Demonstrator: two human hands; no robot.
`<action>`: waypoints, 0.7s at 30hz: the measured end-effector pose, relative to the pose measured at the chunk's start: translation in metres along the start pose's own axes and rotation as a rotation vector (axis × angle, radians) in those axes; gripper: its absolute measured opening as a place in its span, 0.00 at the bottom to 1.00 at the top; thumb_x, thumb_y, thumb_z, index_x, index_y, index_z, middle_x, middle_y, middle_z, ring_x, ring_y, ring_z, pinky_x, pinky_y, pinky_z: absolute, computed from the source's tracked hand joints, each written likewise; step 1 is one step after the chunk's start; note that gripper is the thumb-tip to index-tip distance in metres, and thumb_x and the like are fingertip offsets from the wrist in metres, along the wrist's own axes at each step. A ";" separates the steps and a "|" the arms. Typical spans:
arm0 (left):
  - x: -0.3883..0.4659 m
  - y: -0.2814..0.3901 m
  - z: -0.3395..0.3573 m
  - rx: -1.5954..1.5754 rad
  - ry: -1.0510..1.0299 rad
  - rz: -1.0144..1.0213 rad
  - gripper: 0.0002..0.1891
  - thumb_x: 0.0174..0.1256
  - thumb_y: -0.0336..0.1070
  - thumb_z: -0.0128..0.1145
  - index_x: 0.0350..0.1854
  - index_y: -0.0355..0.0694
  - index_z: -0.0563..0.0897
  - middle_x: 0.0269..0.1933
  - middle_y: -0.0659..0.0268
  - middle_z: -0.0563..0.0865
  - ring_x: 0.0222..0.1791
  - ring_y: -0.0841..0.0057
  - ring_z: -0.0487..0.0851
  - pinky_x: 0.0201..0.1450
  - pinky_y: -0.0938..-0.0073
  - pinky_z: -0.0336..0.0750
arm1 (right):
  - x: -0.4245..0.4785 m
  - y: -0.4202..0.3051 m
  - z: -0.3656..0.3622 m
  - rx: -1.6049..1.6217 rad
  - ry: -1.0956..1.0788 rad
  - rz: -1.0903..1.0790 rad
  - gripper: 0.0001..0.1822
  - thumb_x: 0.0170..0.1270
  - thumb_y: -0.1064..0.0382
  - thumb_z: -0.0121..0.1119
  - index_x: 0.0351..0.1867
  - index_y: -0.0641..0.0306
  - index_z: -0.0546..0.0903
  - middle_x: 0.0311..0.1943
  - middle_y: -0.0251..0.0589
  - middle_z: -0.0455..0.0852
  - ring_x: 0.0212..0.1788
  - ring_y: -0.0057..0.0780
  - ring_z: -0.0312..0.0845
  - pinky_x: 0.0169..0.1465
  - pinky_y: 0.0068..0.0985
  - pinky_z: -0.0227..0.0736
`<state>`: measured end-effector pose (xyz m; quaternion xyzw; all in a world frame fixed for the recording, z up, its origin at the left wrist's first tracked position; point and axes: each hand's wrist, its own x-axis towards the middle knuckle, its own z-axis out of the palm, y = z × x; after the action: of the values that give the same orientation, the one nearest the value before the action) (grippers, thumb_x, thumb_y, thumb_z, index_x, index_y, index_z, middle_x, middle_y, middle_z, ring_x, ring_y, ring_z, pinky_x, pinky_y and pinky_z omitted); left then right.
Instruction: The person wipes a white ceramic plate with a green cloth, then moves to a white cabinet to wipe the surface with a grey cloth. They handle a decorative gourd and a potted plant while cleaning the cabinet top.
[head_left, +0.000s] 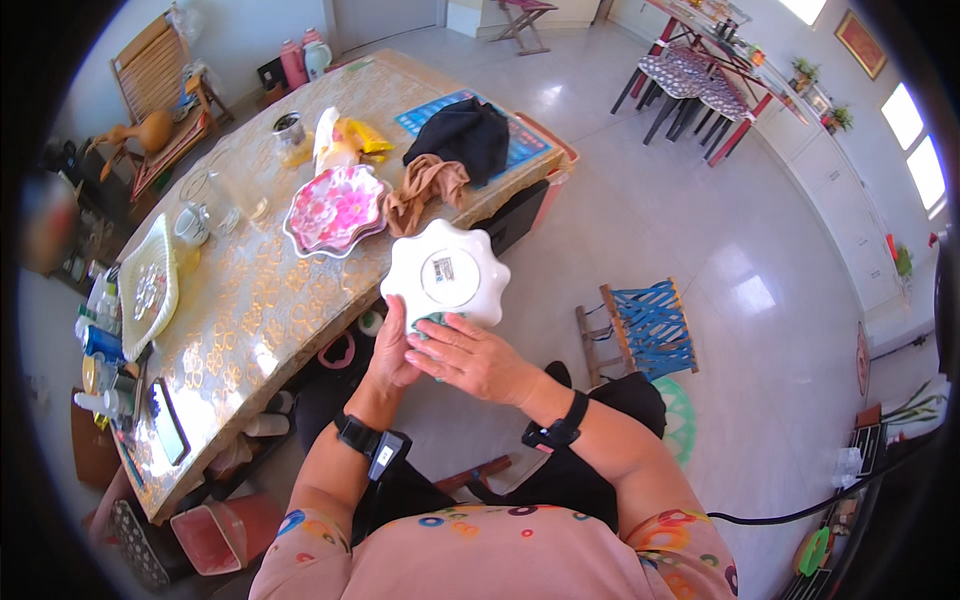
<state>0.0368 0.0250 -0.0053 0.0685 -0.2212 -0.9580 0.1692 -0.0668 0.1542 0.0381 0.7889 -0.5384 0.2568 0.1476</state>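
A white scalloped plate (484, 262) is held up over the floor beside the table, its underside with a round foot and printed label facing me. My left hand (391, 351) grips its lower left rim, thumb along the edge. Under the fingers of my right hand (480, 364) a green cloth (431, 324) is pressed against the plate's lower part; most of the cloth is hidden. A stack of pink flower-patterned scalloped plates (337, 210) sits on the table, just left of a crumpled brown cloth (427, 191).
The cloth-covered table (247, 300) bears a black cloth bundle (461, 139), a yellow packet (364, 139), a glass jar (289, 135), a white cup (192, 225), a woven basket (150, 281) and a smartphone (169, 421). A blue-strapped folding stool (649, 330) stands on the floor at right, a pink bin (225, 532) below the table's near end.
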 end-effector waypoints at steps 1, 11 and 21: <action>0.000 0.001 0.008 0.004 0.048 0.021 0.34 0.65 0.62 0.40 0.62 0.39 0.64 0.57 0.60 0.75 0.55 0.67 0.74 0.57 0.65 0.70 | -0.001 0.002 -0.002 0.001 0.019 -0.002 0.21 0.58 0.65 0.52 0.56 0.58 0.73 0.57 0.38 0.74 0.62 0.34 0.66 0.67 0.36 0.53; -0.003 0.000 0.016 -0.036 0.002 -0.018 0.33 0.63 0.60 0.45 0.65 0.45 0.60 0.59 0.66 0.74 0.56 0.69 0.76 0.49 0.68 0.78 | -0.010 0.041 -0.030 0.188 0.350 0.376 0.19 0.62 0.66 0.50 0.55 0.61 0.72 0.57 0.45 0.73 0.62 0.41 0.66 0.65 0.33 0.56; -0.011 -0.012 0.005 0.066 -0.202 -0.145 0.28 0.62 0.51 0.54 0.61 0.45 0.67 0.55 0.66 0.77 0.54 0.72 0.76 0.54 0.67 0.73 | -0.025 0.088 -0.025 1.397 0.746 1.348 0.13 0.67 0.70 0.43 0.51 0.67 0.72 0.42 0.47 0.82 0.39 0.29 0.80 0.45 0.24 0.75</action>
<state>0.0423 0.0412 -0.0061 -0.0069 -0.2629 -0.9620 0.0739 -0.1618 0.1529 0.0409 0.1045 -0.5193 0.7683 -0.3593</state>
